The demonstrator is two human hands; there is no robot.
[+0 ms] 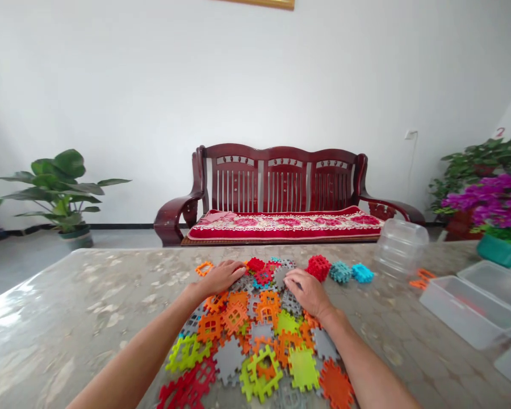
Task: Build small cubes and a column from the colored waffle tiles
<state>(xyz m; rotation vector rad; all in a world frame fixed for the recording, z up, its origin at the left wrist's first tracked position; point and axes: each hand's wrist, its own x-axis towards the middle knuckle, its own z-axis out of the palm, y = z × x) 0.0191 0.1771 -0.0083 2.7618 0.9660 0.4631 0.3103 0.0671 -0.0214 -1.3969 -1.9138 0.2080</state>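
A broad pile of plastic interlocking tiles with toothed edges lies in front of me, in orange, grey, lime green, red and blue. My left hand (223, 276) rests at the far left of the pile, fingers loosely stretched and lying over the tiles. Across from it, my right hand (310, 291) reaches in from the right, its bent fingers touching a grey tile (280, 278) and the thumb apart from them. Nearer to me are a lime green tile (304, 368), a grey tile (229, 359) and a red tile (196, 383). Neither hand visibly lifts a tile.
A red assembled block (318, 267), a teal one (340, 272) and a blue one (361, 273) stand right of the pile. Clear plastic containers (464, 309) and an upright clear tub (401, 248) occupy the table's right side. A wooden bench (281, 153) stands beyond.
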